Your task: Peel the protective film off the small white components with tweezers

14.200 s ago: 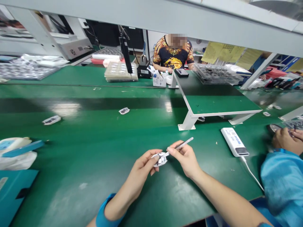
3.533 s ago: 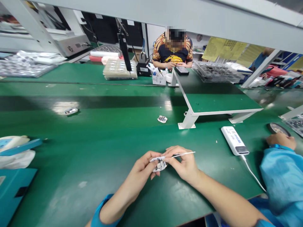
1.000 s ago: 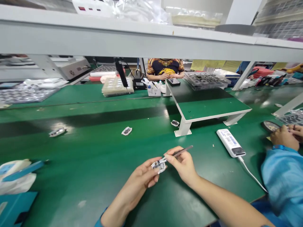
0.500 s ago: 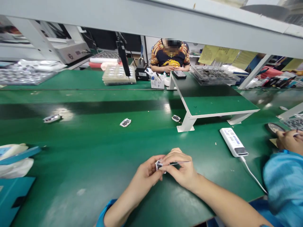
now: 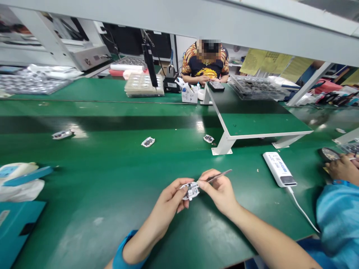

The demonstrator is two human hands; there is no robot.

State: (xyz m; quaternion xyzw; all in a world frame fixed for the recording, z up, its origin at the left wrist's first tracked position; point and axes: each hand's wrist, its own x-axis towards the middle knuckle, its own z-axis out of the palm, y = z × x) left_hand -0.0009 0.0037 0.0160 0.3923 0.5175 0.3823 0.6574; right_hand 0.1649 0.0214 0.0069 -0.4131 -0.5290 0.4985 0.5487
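Note:
My left hand [image 5: 170,200] is closed on the edge of a small white housing with a circuit board [image 5: 191,191], its board face turned up toward me. My right hand [image 5: 220,192] pinches tweezers [image 5: 220,175]; their back end points up and right. The tips are too small to make out, at or near the right rim of the housing, where my right fingertips also are. Similar white housings lie farther back on the green bench: one at centre [image 5: 148,142], another [image 5: 208,139] beside the riser's leg, and a third [image 5: 62,134] at left.
A white-legged green riser [image 5: 266,123] stands at back right. Before it lies a white cabled device [image 5: 279,170]. A co-worker's hand [image 5: 343,168] works at the right edge; another person [image 5: 206,67] sits opposite. A teal folder [image 5: 21,231] lies at left.
My right hand has drawn slightly back to the right, uncovering the housing's board. The tweezers now slant upward, and the housing is turned more toward me. The camera view has shifted slightly.

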